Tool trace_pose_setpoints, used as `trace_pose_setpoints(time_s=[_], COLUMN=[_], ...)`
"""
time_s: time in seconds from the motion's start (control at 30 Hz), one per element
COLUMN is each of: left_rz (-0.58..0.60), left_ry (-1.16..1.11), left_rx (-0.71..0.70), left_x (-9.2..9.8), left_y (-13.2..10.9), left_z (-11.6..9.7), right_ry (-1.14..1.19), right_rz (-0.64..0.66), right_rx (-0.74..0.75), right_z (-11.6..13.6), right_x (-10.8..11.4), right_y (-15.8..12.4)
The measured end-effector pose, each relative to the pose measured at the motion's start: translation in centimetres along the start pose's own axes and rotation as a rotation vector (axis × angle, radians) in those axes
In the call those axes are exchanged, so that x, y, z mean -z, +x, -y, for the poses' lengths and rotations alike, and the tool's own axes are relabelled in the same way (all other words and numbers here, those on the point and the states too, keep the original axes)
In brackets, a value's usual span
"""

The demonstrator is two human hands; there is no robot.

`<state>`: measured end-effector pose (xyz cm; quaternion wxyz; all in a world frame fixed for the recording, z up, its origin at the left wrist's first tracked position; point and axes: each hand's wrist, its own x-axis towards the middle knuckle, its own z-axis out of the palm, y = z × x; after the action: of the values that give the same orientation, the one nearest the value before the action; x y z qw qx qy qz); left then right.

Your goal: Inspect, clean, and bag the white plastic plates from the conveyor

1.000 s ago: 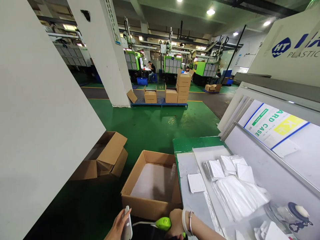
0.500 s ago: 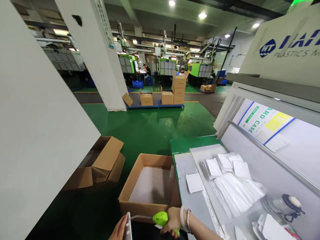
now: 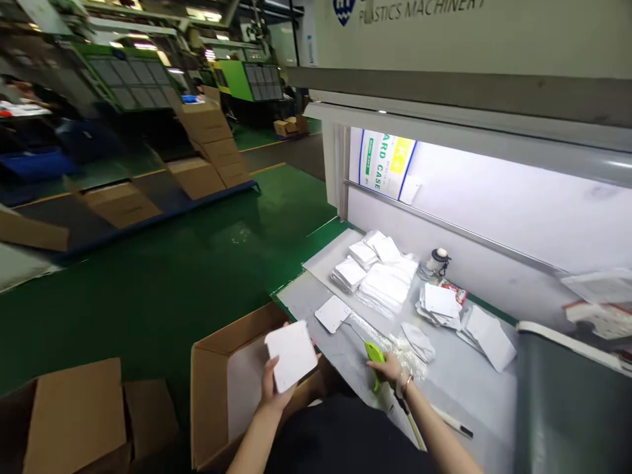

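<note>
My left hand [image 3: 277,388] grips a white, square plastic panel [image 3: 292,355] with rounded corners, held flat side up above the box by the table edge. In my right hand [image 3: 390,368] is a green air blow gun [image 3: 375,355], its thin nozzle pointing away to the left over the worktable [image 3: 459,408]. A small white plate [image 3: 332,313] with holes lies near the nozzle's tip. Just beyond my right hand are crumpled white gloves [image 3: 419,342]. A hose-like yellow and black length [image 3: 413,424] runs beneath my right forearm.
An open cardboard box [image 3: 210,395] stands left of the table, another box [image 3: 74,415] farther left. Stacks of white pieces [image 3: 388,286], a jar [image 3: 437,261] and a pen-like tool [image 3: 451,421] lie on the table. A machine wall [image 3: 474,164] rises behind.
My view has swung right toward the worktable. The panel, earlier edge-on beside the nozzle, now shows its broad face. The blow gun has moved away from it, over the table.
</note>
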<state>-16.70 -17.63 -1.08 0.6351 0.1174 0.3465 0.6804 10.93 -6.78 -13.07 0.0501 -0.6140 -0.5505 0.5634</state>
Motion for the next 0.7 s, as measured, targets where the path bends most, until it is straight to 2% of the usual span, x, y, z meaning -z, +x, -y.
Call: trace_pose_setpoints(time_s=[0.07, 0.13, 0.17, 0.23, 0.3, 0.43, 0.57, 0.7], left_rz=[0.22, 0.364, 0.399, 0.391, 0.36, 0.416, 0.501, 0.549], left_ry=[-0.173, -0.238, -0.223, -0.128, 0.025, 0.231, 0.335, 0.363], left_rx=[0.085, 0.195, 0.259, 0.34, 0.322, 0.213, 0.159, 0.129], left_x=[-4.3, -8.2, -9.9, -12.9, -15.4, -18.3, -19.4, -20.2], left_y=[2.6, 4.4, 5.0, 5.5, 5.5, 4.9, 4.7, 4.5], left_z=[-0.1, 0.4, 0.7, 1.5, 1.9, 1.7, 0.9, 0.5], right_ry=[-0.054, -0.105, -0.131, -0.183, -0.238, -0.412, -0.592, -0.688], right_rz=[-0.09, -0.17, -0.211, -0.286, -0.359, -0.498, -0.541, -0.534], right_rx=[-0.025, -0.029, -0.023, -0.002, 0.017, -0.032, -0.146, -0.135], right_z=[-2.1, -3.8, -4.5, -5.7, -6.9, -10.1, -13.7, -15.0], right_x=[0.7, 0.8, 0.7, 0.6, 0.8, 2.0, 2.5, 2.7], right_y=[0.2, 0.2, 0.2, -0.1, -0.8, -3.7, -7.1, -8.4])
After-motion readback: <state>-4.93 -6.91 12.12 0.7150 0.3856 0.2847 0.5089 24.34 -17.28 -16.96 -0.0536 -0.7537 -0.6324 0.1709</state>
